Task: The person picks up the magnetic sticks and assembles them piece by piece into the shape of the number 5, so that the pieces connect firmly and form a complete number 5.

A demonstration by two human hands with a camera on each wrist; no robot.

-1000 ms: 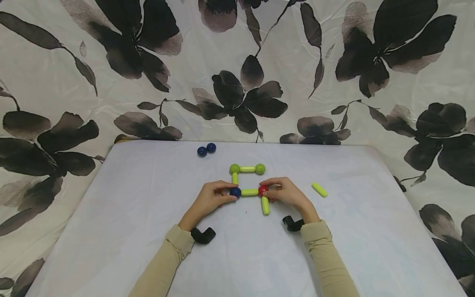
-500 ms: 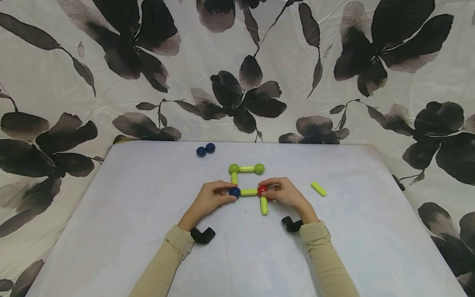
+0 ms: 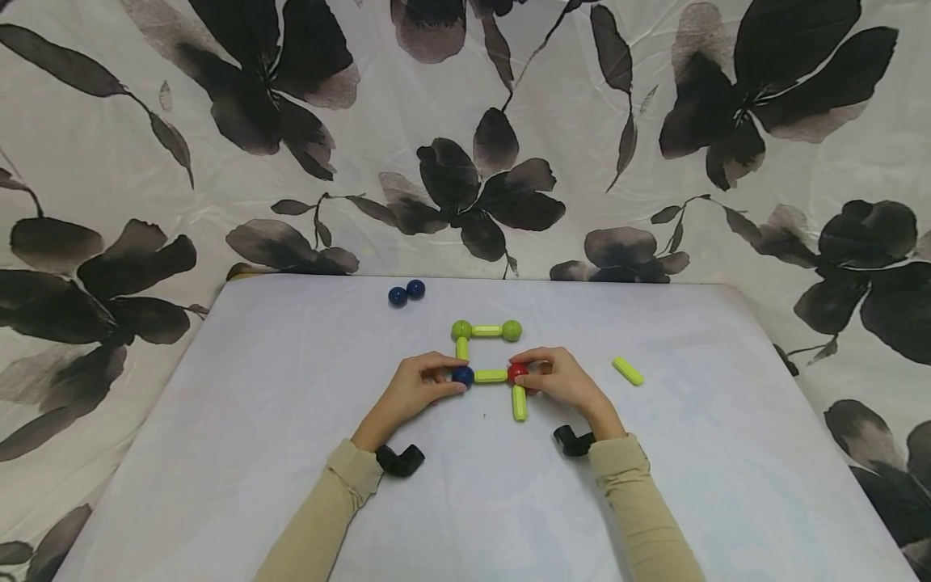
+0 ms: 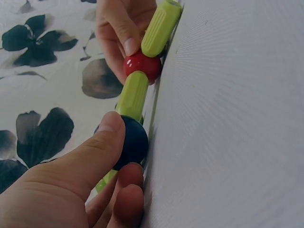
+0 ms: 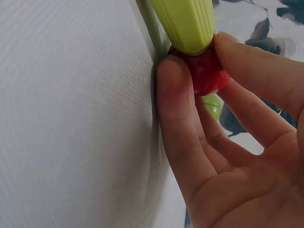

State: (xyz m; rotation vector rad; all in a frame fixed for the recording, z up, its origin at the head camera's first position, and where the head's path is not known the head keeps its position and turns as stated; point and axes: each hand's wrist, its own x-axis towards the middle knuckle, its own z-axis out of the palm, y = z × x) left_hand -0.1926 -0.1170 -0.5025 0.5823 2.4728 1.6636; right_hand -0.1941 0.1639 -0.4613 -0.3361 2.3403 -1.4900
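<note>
My left hand [image 3: 416,383] pinches a dark blue ball [image 3: 462,375] between thumb and fingers. A lime-green rod [image 3: 490,377] joins it to a red ball [image 3: 517,373], which my right hand [image 3: 566,380] grips with thumb and fingertips. From the red ball a second lime rod [image 3: 520,403] points toward the near side; its other end is free. Beyond the blue ball another rod [image 3: 461,348] leads to a green ball [image 3: 461,330]. One more rod [image 3: 487,331] runs right from there to another green ball [image 3: 512,331]. In the left wrist view, the blue ball [image 4: 133,142] is partly hidden by the thumb.
Two dark blue balls [image 3: 398,297] sit side by side near the back edge of the white-covered table [image 3: 218,453]. A loose lime rod [image 3: 628,371] lies to the right of my right hand. A floral cloth [image 3: 349,137] hangs behind the table.
</note>
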